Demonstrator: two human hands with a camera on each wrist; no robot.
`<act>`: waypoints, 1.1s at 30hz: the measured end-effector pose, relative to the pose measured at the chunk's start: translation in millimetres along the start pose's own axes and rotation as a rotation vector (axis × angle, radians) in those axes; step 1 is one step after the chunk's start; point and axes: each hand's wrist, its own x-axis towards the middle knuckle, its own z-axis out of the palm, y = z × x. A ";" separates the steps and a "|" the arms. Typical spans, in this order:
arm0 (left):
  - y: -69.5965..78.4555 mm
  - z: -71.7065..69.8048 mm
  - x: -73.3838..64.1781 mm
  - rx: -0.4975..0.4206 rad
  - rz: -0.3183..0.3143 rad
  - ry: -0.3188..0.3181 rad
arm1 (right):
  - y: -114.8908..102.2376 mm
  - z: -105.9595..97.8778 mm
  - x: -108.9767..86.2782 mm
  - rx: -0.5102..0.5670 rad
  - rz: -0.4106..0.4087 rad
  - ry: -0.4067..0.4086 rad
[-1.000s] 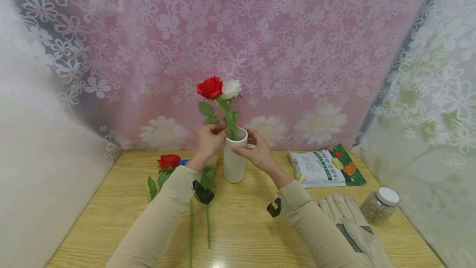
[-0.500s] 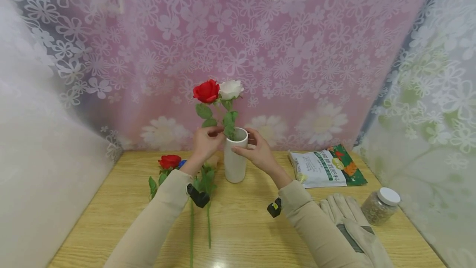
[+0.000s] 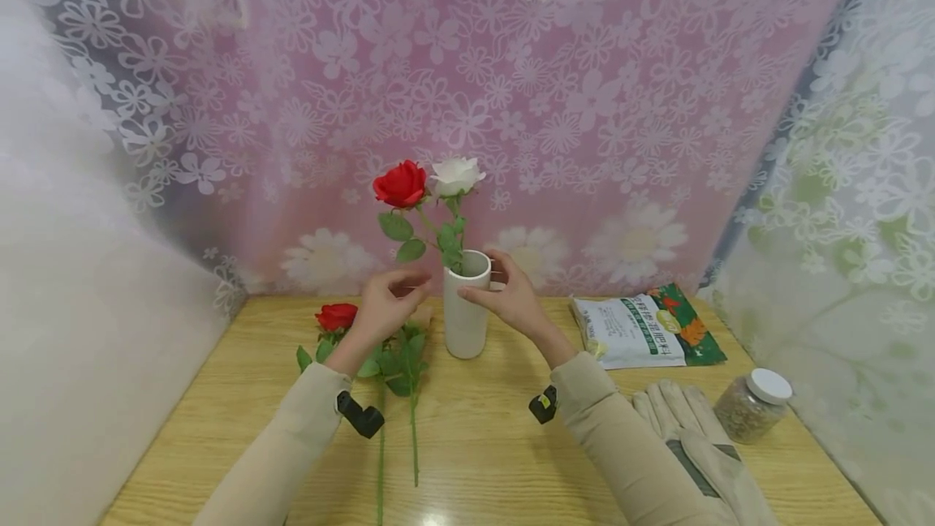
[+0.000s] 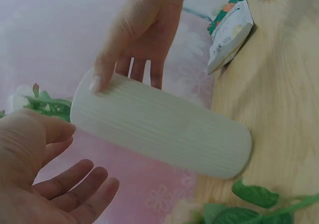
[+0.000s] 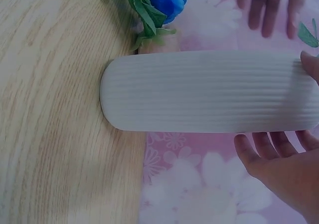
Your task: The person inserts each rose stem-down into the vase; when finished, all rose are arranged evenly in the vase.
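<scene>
A white ribbed vase (image 3: 465, 323) stands upright on the wooden table, holding a red rose (image 3: 400, 184) that leans left and a white rose (image 3: 456, 176). My right hand (image 3: 514, 299) grips the vase near its rim, thumb on the near side and fingers around the right. Just left of the rim, my left hand (image 3: 387, 303) holds nothing; in the left wrist view its fingers (image 4: 75, 179) are spread and relaxed. More roses lie on the table below it: a red rose (image 3: 337, 316) and, in the right wrist view, a blue rose (image 5: 169, 6).
A white and green printed bag (image 3: 646, 327) lies at the back right. In front of it are pale work gloves (image 3: 694, 437) and a white-lidded jar of granules (image 3: 752, 404). Loose rose stems (image 3: 415, 437) reach towards the front edge. A flowered curtain (image 3: 570, 104) hangs behind.
My left hand has let go of the red rose's stem and drawn back left and down. The red rose now leans further left, apart from the white one. The right hand stays on the vase.
</scene>
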 end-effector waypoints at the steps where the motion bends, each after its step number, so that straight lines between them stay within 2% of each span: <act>1: -2.5 -1.9 -3.0 0.001 -0.002 -0.003 | -0.9 -0.2 0.2 0.000 -0.001 -0.001; 7: -22.7 -15.3 -17.9 -0.012 -0.019 0.006 | -3.0 -0.2 1.9 0.004 -0.011 -0.013; 19: -53.6 -56.8 -48.1 -0.191 -0.164 0.070 | -1.8 -0.4 1.1 -0.017 0.006 0.001; 24: -64.1 -74.7 -68.0 -0.208 -0.209 0.101 | 0.3 1.3 1.0 -0.013 0.007 0.000; 33: -90.1 -101.3 -99.7 -0.216 -0.242 0.130 | 1.2 3.3 1.0 -0.001 -0.018 0.009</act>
